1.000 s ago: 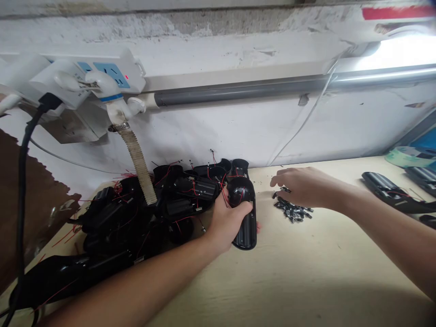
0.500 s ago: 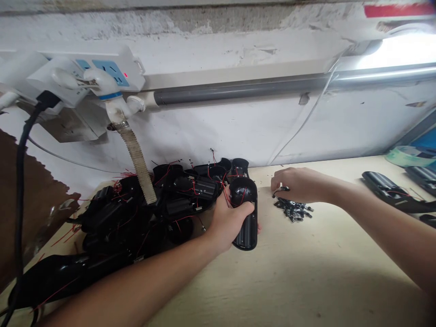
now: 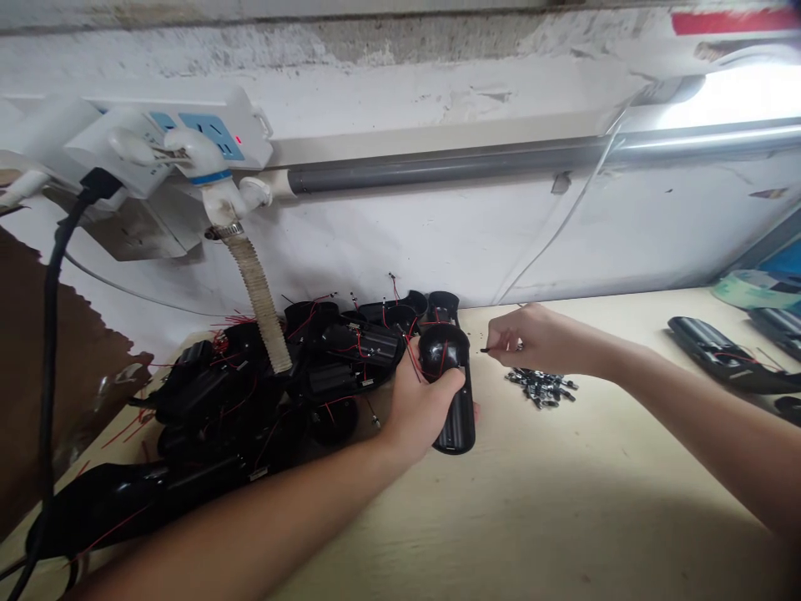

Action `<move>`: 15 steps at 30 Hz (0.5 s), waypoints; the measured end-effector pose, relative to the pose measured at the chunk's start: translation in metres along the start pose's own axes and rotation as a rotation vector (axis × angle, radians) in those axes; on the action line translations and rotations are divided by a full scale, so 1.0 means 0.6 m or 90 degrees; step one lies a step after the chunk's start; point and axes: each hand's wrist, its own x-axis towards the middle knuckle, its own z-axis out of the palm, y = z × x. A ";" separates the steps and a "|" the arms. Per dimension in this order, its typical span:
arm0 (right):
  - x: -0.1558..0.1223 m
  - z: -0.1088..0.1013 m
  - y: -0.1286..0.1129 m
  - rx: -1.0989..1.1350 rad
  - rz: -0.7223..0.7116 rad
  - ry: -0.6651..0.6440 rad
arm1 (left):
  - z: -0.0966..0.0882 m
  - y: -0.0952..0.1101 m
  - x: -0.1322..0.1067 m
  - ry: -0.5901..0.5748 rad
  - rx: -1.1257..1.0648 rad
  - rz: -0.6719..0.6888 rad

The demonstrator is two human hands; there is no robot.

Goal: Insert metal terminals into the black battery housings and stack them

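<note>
The left hand [image 3: 416,407] clenched a black casing [image 3: 460,426]; at its three o'clock, the right hand [image 3: 544,340] pinched what seemed a tiny pin [image 3: 485,350].

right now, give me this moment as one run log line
left hand: grips black housing | right hand: pinches small black part | near right hand: parts pile | beside left hand: wired housing heap

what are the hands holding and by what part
The left hand grips a black plastic casing below its domed end; the right hand pinches a tiny dark part between its fingertips.
</note>
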 end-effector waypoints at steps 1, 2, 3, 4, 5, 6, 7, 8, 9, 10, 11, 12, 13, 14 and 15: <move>-0.001 0.004 -0.011 0.049 -0.010 0.013 | 0.002 0.000 -0.001 0.019 0.006 0.026; -0.001 0.009 -0.022 0.104 -0.018 0.030 | 0.003 0.001 -0.002 0.039 0.010 0.052; -0.001 0.016 -0.033 0.157 -0.025 0.049 | 0.004 0.001 -0.003 0.058 0.012 0.074; 0.000 0.024 -0.044 0.203 -0.027 0.070 | 0.005 0.001 -0.004 0.074 0.010 0.089; 0.001 0.033 -0.052 0.238 -0.027 0.090 | 0.005 0.001 -0.003 0.087 0.007 0.097; 0.002 0.042 -0.059 0.265 -0.026 0.109 | 0.004 0.000 -0.003 0.096 0.003 0.103; 0.003 0.051 -0.065 0.286 -0.028 0.128 | 0.004 0.000 -0.003 0.102 -0.001 0.107; 0.003 0.059 -0.069 0.304 -0.031 0.148 | 0.003 -0.001 -0.002 0.105 -0.002 0.109; 0.003 0.067 -0.071 0.317 -0.035 0.169 | 0.002 -0.001 -0.002 0.106 -0.002 0.112; 0.003 0.074 -0.073 0.326 -0.042 0.192 | 0.001 -0.002 -0.001 0.108 -0.003 0.116; 0.002 0.080 -0.074 0.334 -0.050 0.218 | 0.001 -0.002 -0.001 0.110 -0.003 0.118; 0.000 0.086 -0.075 0.342 -0.058 0.246 | 0.000 -0.001 -0.001 0.113 -0.002 0.119; -0.001 0.093 -0.076 0.350 -0.063 0.271 | 0.000 0.000 -0.001 0.116 -0.001 0.118; -0.003 0.100 -0.076 0.354 -0.066 0.294 | 0.001 0.001 -0.001 0.119 -0.002 0.116; -0.005 0.107 -0.077 0.354 -0.068 0.314 | 0.001 0.002 -0.001 0.121 -0.002 0.115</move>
